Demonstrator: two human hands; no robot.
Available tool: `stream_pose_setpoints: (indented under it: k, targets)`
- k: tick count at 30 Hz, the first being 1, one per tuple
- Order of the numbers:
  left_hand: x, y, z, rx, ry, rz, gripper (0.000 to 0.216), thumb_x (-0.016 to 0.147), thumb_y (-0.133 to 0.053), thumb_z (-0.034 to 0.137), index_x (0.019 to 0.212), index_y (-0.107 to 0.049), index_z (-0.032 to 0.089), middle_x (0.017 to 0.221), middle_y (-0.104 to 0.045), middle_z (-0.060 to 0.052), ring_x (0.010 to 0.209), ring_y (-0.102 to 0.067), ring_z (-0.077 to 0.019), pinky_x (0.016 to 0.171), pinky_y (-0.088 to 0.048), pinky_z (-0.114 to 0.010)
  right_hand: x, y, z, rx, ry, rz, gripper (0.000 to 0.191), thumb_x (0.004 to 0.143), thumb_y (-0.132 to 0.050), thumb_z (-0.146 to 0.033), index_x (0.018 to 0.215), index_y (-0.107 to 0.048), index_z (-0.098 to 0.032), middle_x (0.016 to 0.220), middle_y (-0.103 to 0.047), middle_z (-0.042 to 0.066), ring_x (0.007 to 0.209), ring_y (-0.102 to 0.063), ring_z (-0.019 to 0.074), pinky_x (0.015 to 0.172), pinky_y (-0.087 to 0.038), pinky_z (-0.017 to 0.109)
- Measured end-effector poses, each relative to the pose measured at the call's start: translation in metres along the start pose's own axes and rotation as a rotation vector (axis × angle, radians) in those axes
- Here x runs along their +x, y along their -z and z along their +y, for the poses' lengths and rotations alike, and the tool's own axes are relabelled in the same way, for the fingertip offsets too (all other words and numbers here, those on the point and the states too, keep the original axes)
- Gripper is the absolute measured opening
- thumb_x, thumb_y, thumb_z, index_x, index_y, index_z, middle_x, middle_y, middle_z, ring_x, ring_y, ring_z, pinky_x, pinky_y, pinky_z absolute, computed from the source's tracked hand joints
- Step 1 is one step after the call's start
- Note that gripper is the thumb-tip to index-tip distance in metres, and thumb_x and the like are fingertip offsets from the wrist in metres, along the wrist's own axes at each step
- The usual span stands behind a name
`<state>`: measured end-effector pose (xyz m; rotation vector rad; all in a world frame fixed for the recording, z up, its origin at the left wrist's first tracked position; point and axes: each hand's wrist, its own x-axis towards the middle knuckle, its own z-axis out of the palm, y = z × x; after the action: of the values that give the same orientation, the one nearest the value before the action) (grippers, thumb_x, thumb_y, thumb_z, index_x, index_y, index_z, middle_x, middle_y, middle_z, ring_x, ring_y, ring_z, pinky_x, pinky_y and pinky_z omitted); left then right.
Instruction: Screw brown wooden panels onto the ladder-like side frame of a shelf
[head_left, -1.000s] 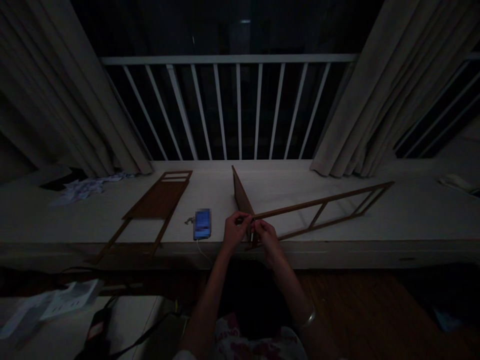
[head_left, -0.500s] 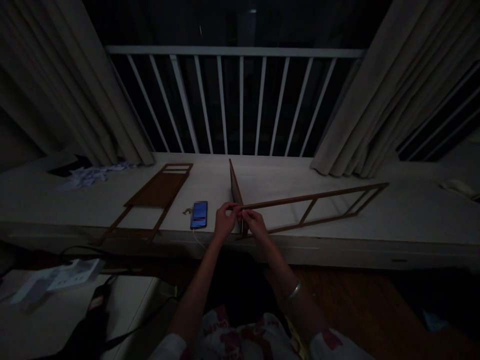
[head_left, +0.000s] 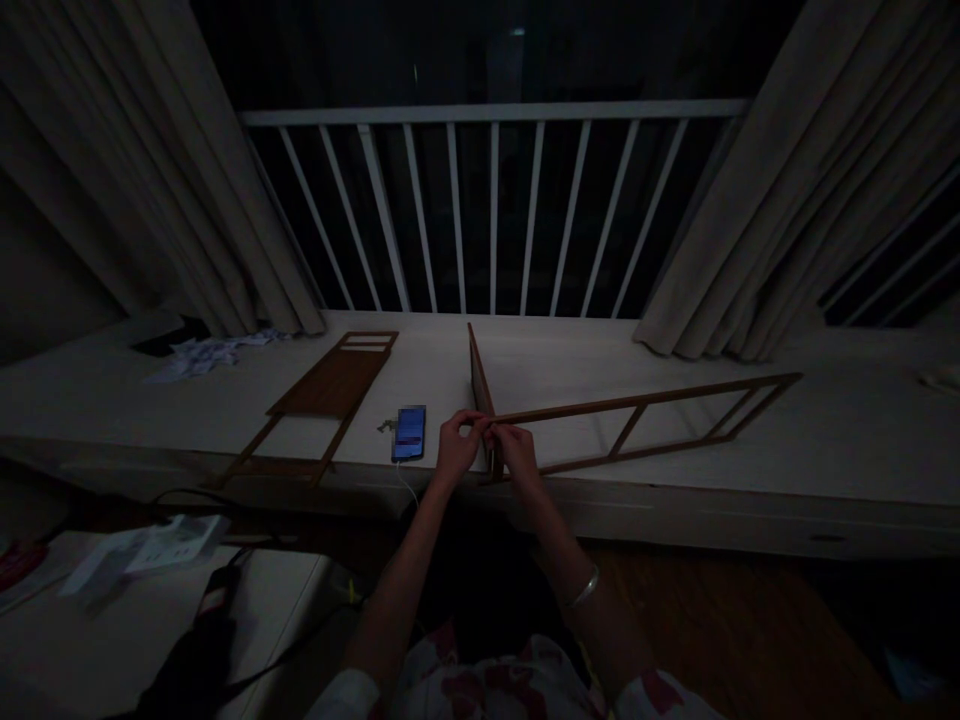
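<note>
In dim light, my left hand point(head_left: 454, 452) and my right hand point(head_left: 514, 450) meet at the near corner where an upright brown wooden panel point(head_left: 480, 385) joins a long brown ladder-like frame point(head_left: 645, 420). Both hands are closed in a pinch at that joint. What the fingers hold is too small and dark to make out. The panel and frame rest on a pale window ledge point(head_left: 825, 450). A lit phone point(head_left: 409, 431) with a cable lies just left of my left hand.
A second flat brown frame point(head_left: 319, 400) lies on the ledge to the left, with crumpled papers point(head_left: 202, 352) beyond it. White railing bars point(head_left: 495, 210) and curtains point(head_left: 757, 200) stand behind. A low white surface with papers point(head_left: 142, 550) is at lower left.
The view shifted slightly. My hands stay pinched at the same corner joint, with little movement of the panel or frame.
</note>
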<state>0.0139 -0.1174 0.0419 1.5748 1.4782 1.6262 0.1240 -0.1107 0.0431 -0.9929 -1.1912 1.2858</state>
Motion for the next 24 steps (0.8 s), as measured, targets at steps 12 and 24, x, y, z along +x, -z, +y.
stream_pose_setpoints:
  k: [12,24]
  targets:
    - [0.004,0.008,-0.003,-0.129,0.07,-0.047,0.023,0.069,-0.057,0.035,0.078,-0.063,0.015,0.075,-0.064,-0.004,0.074,-0.057,-0.0138,0.071,-0.043,-0.026,-0.007,-0.015,0.013,0.109,-0.029,0.061,0.032,0.067,-0.053,-0.047,0.064,-0.059,-0.016,0.053,-0.049,-0.003,0.043,-0.035,0.0069,0.042,-0.025,0.02]
    - [0.013,0.015,-0.005,-0.186,0.108,-0.096,0.022,0.069,-0.059,0.035,0.077,-0.063,0.015,0.075,-0.064,-0.004,0.075,-0.058,-0.0146,0.073,-0.043,-0.026,-0.002,-0.013,0.006,0.209,-0.144,-0.032,0.036,0.064,-0.06,-0.052,0.069,-0.06,-0.016,0.055,-0.048,-0.003,0.044,-0.036,0.0066,0.041,-0.023,0.02]
